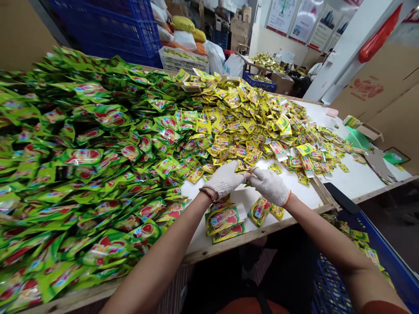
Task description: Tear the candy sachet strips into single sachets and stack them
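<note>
Both my hands wear white knit gloves and meet over the white table (356, 179) near its front edge. My left hand (225, 179) and my right hand (270, 186) pinch together at the fingertips on something small that I cannot make out. A short stack of green packets (224, 220) lies just below my left wrist. Another green packet (259, 210) lies under my right wrist. A huge heap of green packets (81, 161) covers the left of the table. A spread of small yellow sachets (242, 117) fills the far middle.
A blue crate (386, 253) with yellow sachets stands at my right, below the table's edge. Blue crates (108, 26), a white basket (183, 61), sacks and cardboard boxes stand behind the table. A green scoop (358, 138) and cardboard pieces lie at the right end.
</note>
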`<state>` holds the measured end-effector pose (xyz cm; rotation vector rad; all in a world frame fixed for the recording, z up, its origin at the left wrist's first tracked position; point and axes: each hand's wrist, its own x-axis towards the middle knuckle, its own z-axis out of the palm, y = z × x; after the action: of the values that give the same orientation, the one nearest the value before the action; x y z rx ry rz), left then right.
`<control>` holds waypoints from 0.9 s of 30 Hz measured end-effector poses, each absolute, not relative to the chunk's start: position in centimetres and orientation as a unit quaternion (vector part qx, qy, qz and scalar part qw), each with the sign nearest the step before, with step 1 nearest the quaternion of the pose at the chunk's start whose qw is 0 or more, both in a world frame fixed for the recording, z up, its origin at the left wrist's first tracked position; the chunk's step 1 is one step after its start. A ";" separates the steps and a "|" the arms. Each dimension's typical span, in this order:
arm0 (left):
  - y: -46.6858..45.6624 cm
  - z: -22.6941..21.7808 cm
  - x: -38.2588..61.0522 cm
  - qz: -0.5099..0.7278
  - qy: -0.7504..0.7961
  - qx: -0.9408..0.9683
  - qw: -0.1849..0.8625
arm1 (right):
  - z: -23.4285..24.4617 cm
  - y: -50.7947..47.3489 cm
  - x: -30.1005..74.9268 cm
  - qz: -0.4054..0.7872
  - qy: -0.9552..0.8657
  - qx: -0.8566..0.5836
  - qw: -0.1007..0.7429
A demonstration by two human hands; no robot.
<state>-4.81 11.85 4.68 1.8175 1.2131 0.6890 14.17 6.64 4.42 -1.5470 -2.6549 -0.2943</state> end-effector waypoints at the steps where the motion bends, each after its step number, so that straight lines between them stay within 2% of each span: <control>1: 12.0 4.4 -5.1 0.295 0.474 0.714 0.422 | 4.5 6.6 14.6 -0.090 -0.857 -0.504 0.056; 4: 11.9 3.7 -6.2 0.313 0.457 0.709 0.436 | 4.4 6.5 16.0 -0.007 -0.821 -0.533 0.205; 7: 11.0 3.3 -6.9 0.228 0.510 0.746 0.362 | 3.8 6.4 16.8 0.173 -0.694 -0.591 0.373; 9: 10.3 3.3 -7.0 0.173 0.536 0.783 0.266 | 3.5 6.3 16.7 0.281 -0.596 -0.617 0.430; 11: 9.8 3.3 -6.9 0.155 0.524 0.818 0.181 | 3.5 6.2 16.0 0.336 -0.549 -0.618 0.451; 13: 9.5 3.2 -6.8 0.167 0.497 0.840 0.142 | 3.8 6.4 15.2 0.346 -0.547 -0.611 0.456; 17: 9.1 2.8 -6.7 0.203 0.461 0.848 0.165 | 4.5 6.7 14.0 0.329 -0.588 -0.603 0.427; 24: 9.1 1.9 -6.4 0.219 0.408 0.873 0.155 | 5.4 6.9 15.0 0.311 -0.697 -0.571 0.303; 27: 9.2 1.5 -6.1 0.221 0.362 0.895 0.136 | 5.7 7.2 14.9 0.251 -0.744 -0.571 0.240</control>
<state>-6.05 9.16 1.45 2.5930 1.0494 0.6402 14.92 7.22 5.72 -1.5616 -2.0372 0.6867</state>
